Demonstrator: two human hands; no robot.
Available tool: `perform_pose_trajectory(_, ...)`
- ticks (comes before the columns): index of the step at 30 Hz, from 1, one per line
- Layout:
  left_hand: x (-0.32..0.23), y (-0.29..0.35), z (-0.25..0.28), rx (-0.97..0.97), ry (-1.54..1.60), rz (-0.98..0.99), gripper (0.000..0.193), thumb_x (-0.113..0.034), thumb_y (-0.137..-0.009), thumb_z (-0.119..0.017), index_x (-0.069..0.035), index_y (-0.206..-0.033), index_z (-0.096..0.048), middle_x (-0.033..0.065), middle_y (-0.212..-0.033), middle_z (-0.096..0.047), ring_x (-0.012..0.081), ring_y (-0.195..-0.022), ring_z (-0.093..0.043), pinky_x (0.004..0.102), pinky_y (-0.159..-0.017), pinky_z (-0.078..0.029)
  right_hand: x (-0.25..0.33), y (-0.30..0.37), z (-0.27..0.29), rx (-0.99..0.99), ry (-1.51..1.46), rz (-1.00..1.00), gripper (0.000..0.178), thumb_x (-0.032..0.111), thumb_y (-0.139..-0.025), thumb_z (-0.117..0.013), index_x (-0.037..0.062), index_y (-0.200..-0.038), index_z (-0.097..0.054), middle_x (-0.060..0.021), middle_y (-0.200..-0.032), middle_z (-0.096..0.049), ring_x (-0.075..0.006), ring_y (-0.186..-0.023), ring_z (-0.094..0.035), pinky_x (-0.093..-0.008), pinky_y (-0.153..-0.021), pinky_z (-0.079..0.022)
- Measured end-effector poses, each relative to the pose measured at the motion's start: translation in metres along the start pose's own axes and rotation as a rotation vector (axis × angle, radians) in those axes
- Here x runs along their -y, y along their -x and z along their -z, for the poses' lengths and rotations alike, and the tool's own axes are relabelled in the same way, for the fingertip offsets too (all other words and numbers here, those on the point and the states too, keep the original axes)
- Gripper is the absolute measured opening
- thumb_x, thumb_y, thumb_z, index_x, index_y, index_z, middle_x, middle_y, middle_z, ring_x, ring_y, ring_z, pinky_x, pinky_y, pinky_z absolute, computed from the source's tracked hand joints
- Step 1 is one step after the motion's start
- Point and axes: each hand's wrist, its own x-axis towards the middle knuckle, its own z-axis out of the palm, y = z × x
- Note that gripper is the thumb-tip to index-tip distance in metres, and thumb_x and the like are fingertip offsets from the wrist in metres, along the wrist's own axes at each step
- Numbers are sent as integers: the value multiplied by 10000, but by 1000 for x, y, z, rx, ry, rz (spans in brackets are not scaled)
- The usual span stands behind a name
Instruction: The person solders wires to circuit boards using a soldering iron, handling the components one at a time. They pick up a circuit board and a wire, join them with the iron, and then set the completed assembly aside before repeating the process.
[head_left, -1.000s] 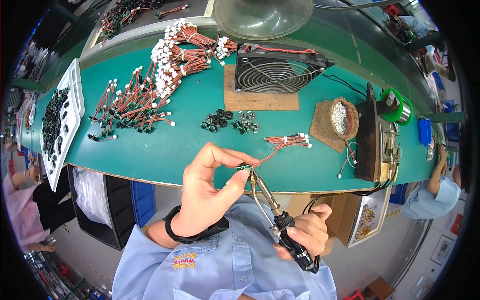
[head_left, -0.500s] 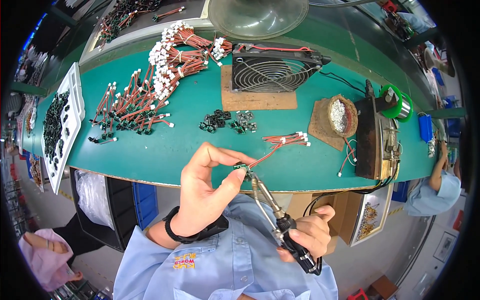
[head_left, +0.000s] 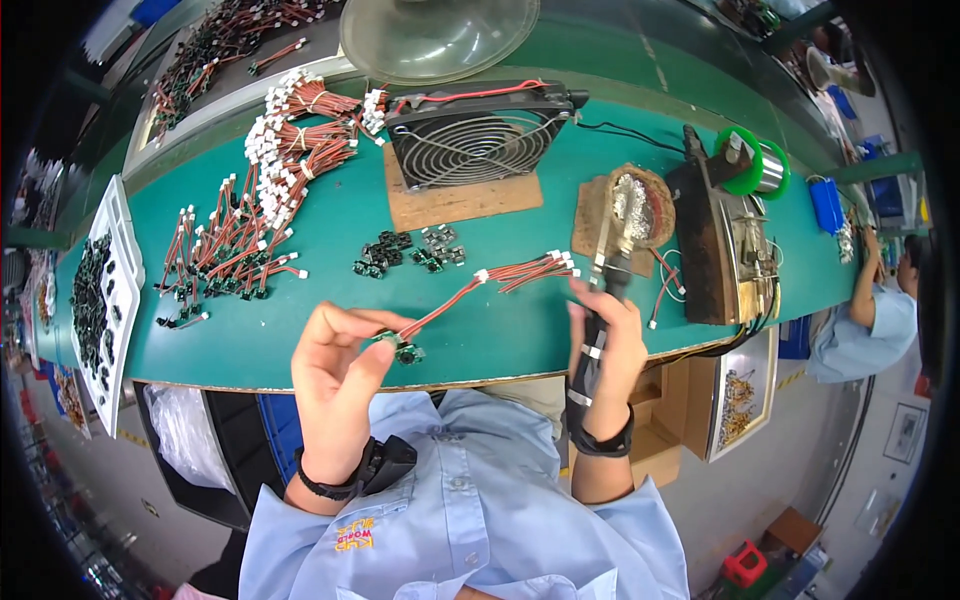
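Note:
My left hand [head_left: 335,375] pinches a small green circuit board [head_left: 408,353] between thumb and fingers, above the table's front edge. From that board a red-and-brown cable [head_left: 448,303] runs up to the right, its white connector reaching a small pile of similar cables [head_left: 528,272]. Closed around the black handle of a soldering iron [head_left: 613,281], my right hand [head_left: 615,335] is over the table on the right. The iron's metal end is over a round bowl [head_left: 664,195] of whitish granules; whether it touches them I cannot tell.
Loose small boards [head_left: 378,252] lie mid-table before a black fan [head_left: 480,145]. Wired boards [head_left: 225,255] and bundled cables [head_left: 300,135] spread to the left, beside a white tray [head_left: 128,270]. On the right stand a soldering station [head_left: 705,245] and a green solder reel [head_left: 737,180].
My right hand has carried the soldering iron from the board up and right to the bowl. The left hand still holds the board; the whole view has shifted.

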Motion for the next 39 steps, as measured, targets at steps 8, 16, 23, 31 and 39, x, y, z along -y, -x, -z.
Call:
perform_pose_trajectory(8,5,1,13,48,2,-74,141,47,-810,-543,-24,-882,-445,182,-951,-617,164,-874,-567,281,-800,-422,3,-3,-10,121,186,305,297,20,-690,-576,56,-982,-535,-143,-893,-603,-290,-844,-566,-414,-816,-417)
perform_pose_trajectory(16,3,-3,13,2,-38,-68,124,0,-811,-538,-24,-893,-448,167,-947,-599,156,-865,-541,272,-798,-399,3,25,0,63,18,328,318,49,-685,-605,77,-993,-530,-108,-890,-607,-248,-845,-571,-382,-752,-399)
perform_pose_trajectory(23,3,1,18,-39,-82,-94,118,-14,-818,-538,-27,-900,-455,145,-967,-581,149,-866,-526,271,-805,-387,3,15,-8,205,115,498,308,55,-698,-603,100,-995,-534,-87,-870,-589,-240,-845,-564,-354,-724,-385)
perform_pose_trajectory(31,5,6,27,17,-116,-110,157,50,-817,-546,-17,-926,-454,143,-1010,-565,150,-916,-537,271,-823,-411,2,10,-19,164,106,476,303,69,-704,-589,100,-1000,-529,-84,-860,-576,-246,-852,-557,-361,-750,-377)
perform_pose_trajectory(39,6,8,18,70,-269,-103,159,40,-819,-559,8,-955,-484,118,-978,-568,145,-832,-554,275,-755,-446,2,20,-18,-48,-428,71,438,-119,-707,-669,72,-1015,-422,-124,-847,-599,-195,-742,-600,-336,-697,-481)
